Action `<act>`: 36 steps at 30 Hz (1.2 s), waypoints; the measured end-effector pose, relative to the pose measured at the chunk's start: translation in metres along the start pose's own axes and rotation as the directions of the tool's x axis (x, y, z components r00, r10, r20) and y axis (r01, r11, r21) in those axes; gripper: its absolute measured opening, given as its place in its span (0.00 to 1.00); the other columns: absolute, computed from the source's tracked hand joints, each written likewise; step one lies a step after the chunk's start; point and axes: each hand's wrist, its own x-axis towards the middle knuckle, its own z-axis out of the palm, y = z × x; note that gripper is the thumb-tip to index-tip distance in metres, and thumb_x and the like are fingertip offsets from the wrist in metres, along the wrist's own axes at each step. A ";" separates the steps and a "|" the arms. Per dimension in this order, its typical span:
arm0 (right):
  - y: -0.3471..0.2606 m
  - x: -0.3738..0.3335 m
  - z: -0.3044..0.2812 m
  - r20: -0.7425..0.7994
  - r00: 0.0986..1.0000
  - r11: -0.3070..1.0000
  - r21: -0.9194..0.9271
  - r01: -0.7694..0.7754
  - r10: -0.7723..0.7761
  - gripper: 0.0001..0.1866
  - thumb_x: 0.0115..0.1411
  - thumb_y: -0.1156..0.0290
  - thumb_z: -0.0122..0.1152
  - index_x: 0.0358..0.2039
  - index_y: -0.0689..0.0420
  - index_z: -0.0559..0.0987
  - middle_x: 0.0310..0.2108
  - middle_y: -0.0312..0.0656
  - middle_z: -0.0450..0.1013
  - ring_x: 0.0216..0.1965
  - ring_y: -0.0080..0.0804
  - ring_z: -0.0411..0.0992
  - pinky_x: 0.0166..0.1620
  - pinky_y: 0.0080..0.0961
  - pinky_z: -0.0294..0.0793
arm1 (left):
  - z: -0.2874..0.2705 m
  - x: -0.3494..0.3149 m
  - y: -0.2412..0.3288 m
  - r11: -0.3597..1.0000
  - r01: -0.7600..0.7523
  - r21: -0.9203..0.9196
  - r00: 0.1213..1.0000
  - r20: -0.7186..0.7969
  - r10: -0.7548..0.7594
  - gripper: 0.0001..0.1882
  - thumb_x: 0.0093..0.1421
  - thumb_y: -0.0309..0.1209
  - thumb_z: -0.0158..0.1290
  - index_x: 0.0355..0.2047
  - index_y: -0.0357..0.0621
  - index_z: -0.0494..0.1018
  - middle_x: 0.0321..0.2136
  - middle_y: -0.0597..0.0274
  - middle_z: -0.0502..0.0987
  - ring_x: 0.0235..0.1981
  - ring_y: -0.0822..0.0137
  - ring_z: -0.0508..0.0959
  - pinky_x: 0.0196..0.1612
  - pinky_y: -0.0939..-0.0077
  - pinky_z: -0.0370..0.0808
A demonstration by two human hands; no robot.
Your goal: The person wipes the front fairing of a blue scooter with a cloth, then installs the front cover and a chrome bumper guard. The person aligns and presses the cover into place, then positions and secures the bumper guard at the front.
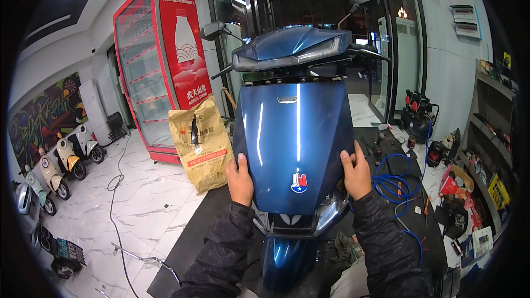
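Note:
A blue electric scooter faces me, its glossy front panel (298, 132) upright in the middle of the view. My left hand (240, 182) grips the panel's lower left edge, thumb up along the side. On the opposite edge, my right hand (356, 174) holds the panel with its thumb toward the front; the other fingers of both hands are partly hidden. A small badge and a red, white and blue sticker (299, 183) mark the panel. Above it, the headlight cowl (292, 47) is separated by a dark gap with clips. The front fender (287, 262) sits below.
A yellow sack (200, 152) leans by a red drinks fridge (185, 38) at left. Blue hose (397, 179) coils on the dark mat at right, near an air compressor (417, 116) and cluttered shelves (486, 127). Small scooters (55, 168) line the far left; a cable crosses the tiles.

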 end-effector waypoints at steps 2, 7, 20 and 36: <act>0.000 0.003 0.002 -0.034 0.999 0.998 0.040 0.041 -0.040 0.41 0.78 0.53 0.64 0.76 0.74 0.64 0.29 0.33 0.68 0.32 0.20 0.65 0.39 0.22 0.70 | -0.003 0.004 0.001 0.997 0.029 -0.076 0.999 0.044 -0.025 0.36 0.81 0.53 0.47 0.62 0.22 0.75 0.59 0.28 0.76 0.62 0.37 0.74 0.68 0.53 0.68; 0.000 0.016 0.007 -0.089 0.996 0.998 -0.054 0.012 -0.017 0.41 0.78 0.51 0.62 0.75 0.72 0.65 0.28 0.39 0.73 0.31 0.28 0.72 0.40 0.30 0.74 | 0.010 0.020 0.003 0.999 -0.009 0.035 1.000 -0.011 0.009 0.41 0.80 0.55 0.47 0.67 0.18 0.70 0.64 0.24 0.74 0.69 0.34 0.71 0.74 0.52 0.64; -0.025 0.035 0.001 -0.047 0.971 0.708 -0.693 0.137 -0.234 0.30 0.79 0.51 0.54 0.66 0.65 0.78 0.62 0.58 0.77 0.55 0.59 0.80 0.51 0.55 0.82 | 0.019 0.022 0.025 0.969 -0.152 0.193 0.988 0.051 0.145 0.45 0.80 0.56 0.46 0.74 0.20 0.60 0.75 0.22 0.60 0.77 0.32 0.60 0.79 0.51 0.56; -0.016 0.079 0.033 -0.041 0.976 0.928 -0.319 0.192 -0.216 0.52 0.75 0.34 0.54 0.79 0.69 0.60 0.76 0.77 0.56 0.77 0.72 0.58 0.78 0.50 0.58 | 0.002 -0.015 0.030 0.972 -0.236 -0.001 0.937 0.266 0.227 0.49 0.77 0.50 0.56 0.81 0.29 0.47 0.80 0.27 0.49 0.83 0.40 0.48 0.82 0.56 0.47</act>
